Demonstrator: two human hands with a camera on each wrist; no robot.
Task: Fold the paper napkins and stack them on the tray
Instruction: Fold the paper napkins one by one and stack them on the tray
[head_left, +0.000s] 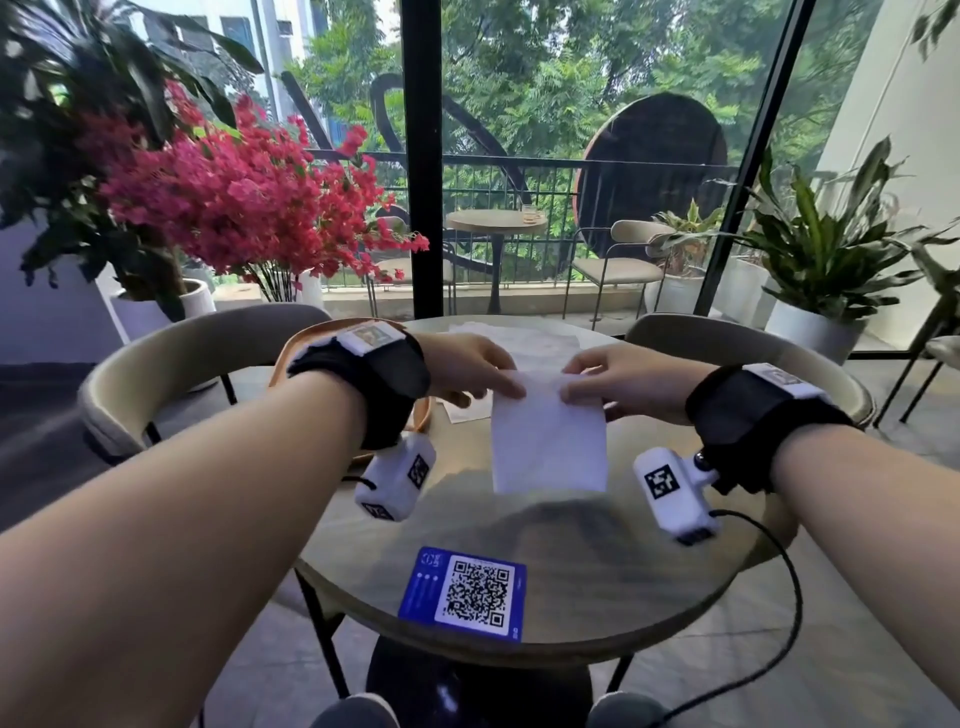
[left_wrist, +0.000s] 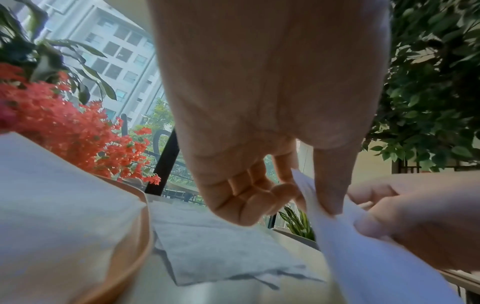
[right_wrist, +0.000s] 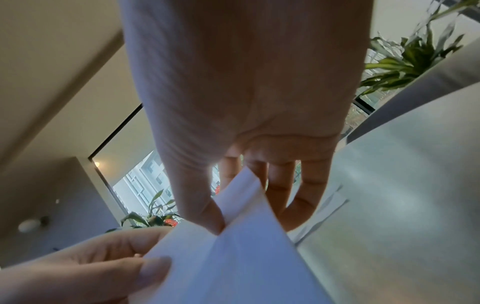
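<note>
A white paper napkin (head_left: 548, 441) hangs above the round table, held by its top edge. My left hand (head_left: 467, 371) pinches its upper left corner and my right hand (head_left: 613, 382) pinches its upper right corner. The left wrist view shows thumb and forefinger of the left hand (left_wrist: 319, 197) clamped on the napkin (left_wrist: 363, 257). In the right wrist view the right hand (right_wrist: 221, 214) pinches the napkin (right_wrist: 233, 257) too. An orange tray (head_left: 296, 348) lies at the table's left, mostly behind my left wrist; a pale stack (left_wrist: 57, 205) lies on the tray (left_wrist: 130, 253). More flat napkins (head_left: 530, 340) lie beyond my hands.
A blue QR-code card (head_left: 465, 592) lies near the table's front edge. Two beige chairs (head_left: 171, 358) stand behind the table (head_left: 597, 571), left and right. Potted plants and pink flowers (head_left: 234, 192) stand by the window. A black cable (head_left: 779, 597) hangs from my right wrist.
</note>
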